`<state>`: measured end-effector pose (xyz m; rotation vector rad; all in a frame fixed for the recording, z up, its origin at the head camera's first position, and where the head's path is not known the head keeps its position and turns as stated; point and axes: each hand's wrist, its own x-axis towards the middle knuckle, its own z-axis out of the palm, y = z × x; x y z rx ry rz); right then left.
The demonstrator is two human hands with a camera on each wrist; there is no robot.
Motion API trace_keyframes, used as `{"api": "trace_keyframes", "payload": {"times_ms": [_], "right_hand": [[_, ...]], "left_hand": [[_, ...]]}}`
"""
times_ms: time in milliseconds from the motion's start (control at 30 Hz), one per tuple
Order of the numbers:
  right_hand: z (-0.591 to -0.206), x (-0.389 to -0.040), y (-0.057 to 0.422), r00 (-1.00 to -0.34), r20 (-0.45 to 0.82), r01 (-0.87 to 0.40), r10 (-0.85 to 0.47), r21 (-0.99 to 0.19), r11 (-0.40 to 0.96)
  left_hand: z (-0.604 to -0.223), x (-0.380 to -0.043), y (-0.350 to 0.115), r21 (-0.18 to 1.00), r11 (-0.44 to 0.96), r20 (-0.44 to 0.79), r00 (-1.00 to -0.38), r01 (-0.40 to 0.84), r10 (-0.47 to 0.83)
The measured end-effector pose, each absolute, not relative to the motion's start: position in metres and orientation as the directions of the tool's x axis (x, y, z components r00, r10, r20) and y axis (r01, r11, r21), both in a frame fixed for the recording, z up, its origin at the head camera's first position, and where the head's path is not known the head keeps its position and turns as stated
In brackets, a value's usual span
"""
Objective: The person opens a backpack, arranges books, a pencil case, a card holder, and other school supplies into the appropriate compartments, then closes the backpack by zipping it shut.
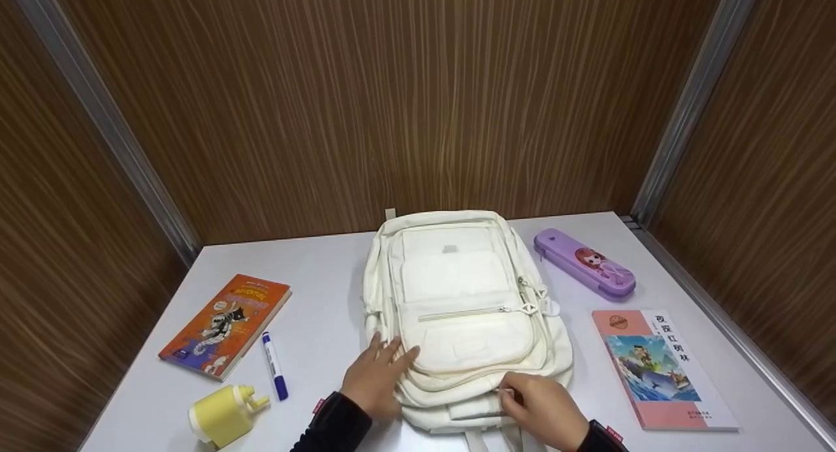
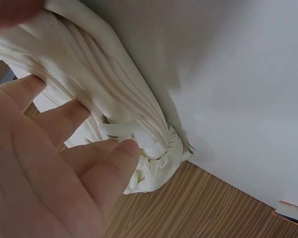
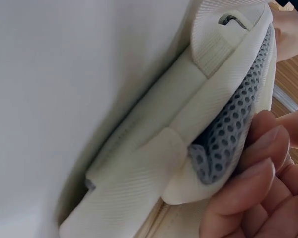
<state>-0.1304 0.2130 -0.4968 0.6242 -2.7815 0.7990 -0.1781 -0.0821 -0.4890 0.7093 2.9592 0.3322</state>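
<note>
A cream backpack (image 1: 460, 275) lies on its back on the white table, its front pocket and zips facing up. My left hand (image 1: 373, 379) rests on its lower left side. In the left wrist view its fingers (image 2: 64, 119) are extended and spread against the ribbed fabric. At the bag's lower right edge, my right hand (image 1: 547, 405) has thumb and fingers curled together on the backpack fabric. Grey mesh lining (image 3: 233, 119) shows along a cream padded flap beside the right fingers (image 3: 246, 191). Part of the right hand's hold is hidden.
To the left are an orange book (image 1: 228, 324), a blue-capped marker (image 1: 274, 366) and a yellow bottle-like object with a spout (image 1: 223, 416). On the right lie a purple pencil case (image 1: 581, 262) and a pink-and-white book (image 1: 663, 370). Wood-grain panels (image 1: 418, 99) enclose the table.
</note>
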Motion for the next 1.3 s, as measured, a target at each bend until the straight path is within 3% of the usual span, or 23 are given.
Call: {"api": "trace_keyframes", "payload": {"times_ms": [300, 767, 1300], "right_hand": [[-0.497, -0.139, 0.219, -0.904, 0.276, -0.423, -0.328, -0.46, 0.781], [-0.496, -0.132, 0.194, -0.836, 0.351, -0.539, -0.422, -0.377, 0.753], [-0.497, -0.128, 0.166, -0.821, 0.386, -0.545, -0.421, -0.306, 0.781]], "left_hand": [[-0.485, -0.17, -0.091, 0.235, 0.858, -0.091, -0.868, 0.458, 0.488], [-0.498, -0.163, -0.091, 0.184, 0.882, 0.036, -0.9, 0.434, 0.435], [-0.505, -0.155, -0.065, 0.039, 0.911, 0.164, -0.902, 0.411, 0.4]]}}
